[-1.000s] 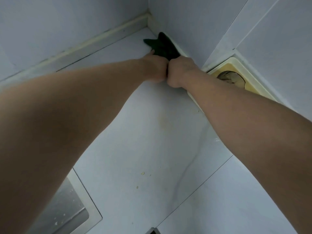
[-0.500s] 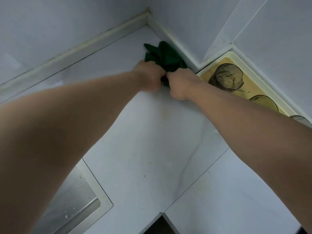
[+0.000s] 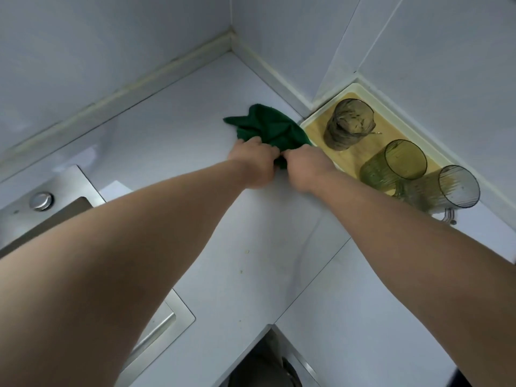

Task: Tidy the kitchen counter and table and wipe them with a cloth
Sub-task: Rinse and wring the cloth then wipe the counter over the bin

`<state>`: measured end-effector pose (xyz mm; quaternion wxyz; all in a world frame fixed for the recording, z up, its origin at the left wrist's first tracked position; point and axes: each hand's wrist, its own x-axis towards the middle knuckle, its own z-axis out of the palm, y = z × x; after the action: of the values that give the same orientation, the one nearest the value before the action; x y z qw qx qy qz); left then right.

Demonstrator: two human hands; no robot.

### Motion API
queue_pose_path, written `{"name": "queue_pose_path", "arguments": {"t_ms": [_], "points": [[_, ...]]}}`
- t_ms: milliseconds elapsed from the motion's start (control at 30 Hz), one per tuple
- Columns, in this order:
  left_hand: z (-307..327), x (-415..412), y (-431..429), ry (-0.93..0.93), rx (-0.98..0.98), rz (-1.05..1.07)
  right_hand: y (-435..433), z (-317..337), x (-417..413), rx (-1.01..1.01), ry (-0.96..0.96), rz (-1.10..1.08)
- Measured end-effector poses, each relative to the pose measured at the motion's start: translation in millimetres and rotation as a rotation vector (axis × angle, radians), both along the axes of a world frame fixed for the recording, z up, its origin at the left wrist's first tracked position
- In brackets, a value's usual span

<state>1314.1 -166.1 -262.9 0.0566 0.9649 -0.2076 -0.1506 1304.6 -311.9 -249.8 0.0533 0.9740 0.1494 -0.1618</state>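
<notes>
The white table (image 3: 251, 289) ran to a far corner, with a steel sink (image 3: 65, 188) at its left. At the right, a cream tray (image 3: 352, 156) held 3 glasses (image 3: 396, 166). The green cloth (image 3: 268, 129) lay bunched on the table just beside the tray, and the left hand (image 3: 254, 160) and right hand (image 3: 307, 166) both gripped it with curled fingers. Wiping seemed unfinished, since crumbs (image 3: 246, 251) remained nearer.

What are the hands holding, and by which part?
Left hand and right hand both grip the green cloth by its bunched near edge.
</notes>
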Motion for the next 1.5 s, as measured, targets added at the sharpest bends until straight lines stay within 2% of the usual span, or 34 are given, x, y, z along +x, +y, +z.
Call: {"name": "queue_pose_path", "arguments": {"t_ms": [233,400,800,967,1200,1300,1400,1500], "points": [[4.7,-20.7,-20.2,0.048,0.033,-0.048,-11.7,2.4,-26.6,0.045,-0.021,-0.211],[6.9,-29.4,-41.7,0.053,0.088,-0.141,-22.3,1.4,-59.5,0.008,-0.041,-0.246],[5.3,-79.9,-90.5,0.040,0.049,-0.272,-68.6,2.7,-124.9,0.015,-0.021,-0.430],[7.6,-96.1,-110.0,0.069,0.083,-0.304,-82.3,-4.7,-152.0,-0.035,-0.034,-0.408],[13.6,-113.5,-137.5,0.049,0.001,-0.201,-104.9,1.5,-172.4,0.031,-0.006,-0.568],[12.3,-122.0,-158.4,0.040,0.109,-0.199,-113.0,2.4,-177.5,0.073,-0.016,-0.630],[8.9,-126.0,-171.4,0.094,0.273,-0.285,-120.0,2.6,-181.7,0.078,-0.022,-0.654],[7.7,-120.9,-174.3,0.074,0.353,-0.362,-122.6,2.2,-183.4,0.097,0.002,-0.680]]}}
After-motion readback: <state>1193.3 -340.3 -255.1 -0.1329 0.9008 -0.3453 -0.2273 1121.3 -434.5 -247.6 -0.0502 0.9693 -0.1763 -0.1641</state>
